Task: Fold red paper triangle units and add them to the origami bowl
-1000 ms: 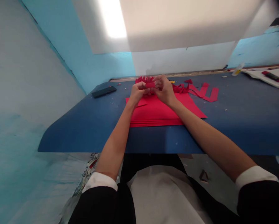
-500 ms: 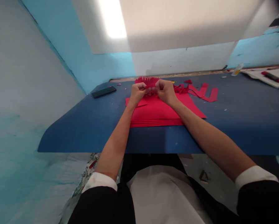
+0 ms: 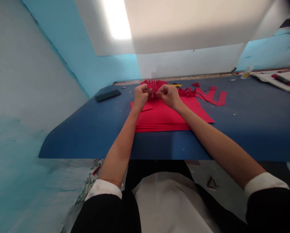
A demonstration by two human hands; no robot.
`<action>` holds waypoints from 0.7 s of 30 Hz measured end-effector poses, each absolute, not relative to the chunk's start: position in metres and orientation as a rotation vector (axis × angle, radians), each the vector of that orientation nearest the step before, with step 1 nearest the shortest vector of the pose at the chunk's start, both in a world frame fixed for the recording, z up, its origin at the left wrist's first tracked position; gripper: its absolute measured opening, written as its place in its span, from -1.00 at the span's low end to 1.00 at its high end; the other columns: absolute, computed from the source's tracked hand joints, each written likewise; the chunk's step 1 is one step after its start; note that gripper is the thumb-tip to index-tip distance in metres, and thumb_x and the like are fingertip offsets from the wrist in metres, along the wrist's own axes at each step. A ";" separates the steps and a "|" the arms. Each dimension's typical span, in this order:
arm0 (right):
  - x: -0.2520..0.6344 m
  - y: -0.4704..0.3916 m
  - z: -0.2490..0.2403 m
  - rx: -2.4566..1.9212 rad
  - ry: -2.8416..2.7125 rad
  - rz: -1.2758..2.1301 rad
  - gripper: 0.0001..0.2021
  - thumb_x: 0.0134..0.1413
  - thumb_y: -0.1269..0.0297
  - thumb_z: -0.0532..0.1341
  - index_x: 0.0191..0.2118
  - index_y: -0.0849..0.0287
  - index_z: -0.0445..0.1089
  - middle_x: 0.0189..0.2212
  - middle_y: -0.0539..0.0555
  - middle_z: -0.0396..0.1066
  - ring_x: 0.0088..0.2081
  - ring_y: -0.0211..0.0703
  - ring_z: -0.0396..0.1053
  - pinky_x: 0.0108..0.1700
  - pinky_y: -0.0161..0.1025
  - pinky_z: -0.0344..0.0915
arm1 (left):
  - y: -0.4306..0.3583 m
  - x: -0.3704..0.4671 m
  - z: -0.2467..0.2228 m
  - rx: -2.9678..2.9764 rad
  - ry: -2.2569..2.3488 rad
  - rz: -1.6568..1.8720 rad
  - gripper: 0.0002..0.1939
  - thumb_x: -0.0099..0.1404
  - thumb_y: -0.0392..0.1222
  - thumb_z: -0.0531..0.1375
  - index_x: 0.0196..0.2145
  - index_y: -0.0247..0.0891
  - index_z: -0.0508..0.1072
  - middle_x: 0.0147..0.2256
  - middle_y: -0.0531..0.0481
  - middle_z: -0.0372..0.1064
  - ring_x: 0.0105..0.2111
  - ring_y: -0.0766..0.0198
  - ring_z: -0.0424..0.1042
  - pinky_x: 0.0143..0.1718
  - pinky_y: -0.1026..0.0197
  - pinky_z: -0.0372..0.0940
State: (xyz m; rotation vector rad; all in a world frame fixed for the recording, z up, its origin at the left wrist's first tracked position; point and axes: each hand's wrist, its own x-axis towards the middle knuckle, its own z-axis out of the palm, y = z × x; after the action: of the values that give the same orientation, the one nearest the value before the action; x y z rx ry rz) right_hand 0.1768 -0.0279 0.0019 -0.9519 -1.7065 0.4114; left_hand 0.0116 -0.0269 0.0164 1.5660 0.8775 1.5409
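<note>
Between my two hands is a small piece of red paper (image 3: 153, 86), raised over the back of a stack of red paper sheets (image 3: 169, 115). My left hand (image 3: 142, 95) pinches its left side with curled fingers. On the other side, my right hand (image 3: 169, 95) has thumb and forefinger pinched at the paper's lower right edge. Just behind the fingers shows a spiky, fringed red paper piece (image 3: 152, 81), partly hidden. A narrow folded red strip (image 3: 146, 106) lies on the stack's left side, below my left hand.
Twisted red scraps (image 3: 187, 92) and flat red paper strips (image 3: 211, 95) lie to the right. A yellow cutter (image 3: 176, 85) rests behind my right hand. A black phone (image 3: 107, 95) is at left; a small bottle (image 3: 246, 72) and a red-black marker (image 3: 283, 80) are far right.
My right hand has shifted slightly right and down, its fingers loosening from a tighter curl. More of the red paper between the hands now shows, and the yellow cutter is more visible.
</note>
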 end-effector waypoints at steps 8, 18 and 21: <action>0.182 -0.033 0.007 -0.961 -1.766 0.296 -0.73 0.04 0.41 0.28 -0.50 0.07 0.16 -0.58 -0.09 0.17 -0.48 -0.25 0.06 -0.35 -0.19 0.02 | -0.033 0.013 0.016 1.551 0.812 1.434 -0.73 0.34 -0.18 0.45 -0.39 -0.20 0.43 -0.58 0.13 0.41 -0.59 0.36 0.38 -0.46 0.26 0.27; 0.179 -0.025 -0.001 -0.830 -1.672 0.244 -0.85 0.21 0.21 0.34 -0.32 0.09 0.39 -0.36 0.04 0.42 -0.29 -0.10 0.35 -0.11 -0.10 0.34 | -0.042 0.010 0.026 1.344 0.695 1.355 -0.71 0.47 0.03 0.34 -0.29 -0.21 0.48 -0.42 0.01 0.59 -0.39 0.24 0.62 -0.26 0.19 0.48; 0.180 -0.028 0.001 -0.808 -1.696 0.208 -0.84 0.22 0.16 0.37 -0.18 0.07 0.44 -0.23 0.11 0.47 -0.17 -0.01 0.41 0.04 0.00 0.40 | -0.041 0.009 0.026 1.306 0.694 1.361 -0.64 0.53 0.08 0.24 -0.31 -0.25 0.52 -0.40 -0.04 0.60 -0.32 0.20 0.66 -0.24 0.20 0.52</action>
State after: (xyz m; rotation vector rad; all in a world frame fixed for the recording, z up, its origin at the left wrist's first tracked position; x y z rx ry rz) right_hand 0.1795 -0.0275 0.0013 -0.8083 -1.6962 0.2082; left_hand 0.0088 -0.0406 0.0258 1.3060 0.6937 1.3612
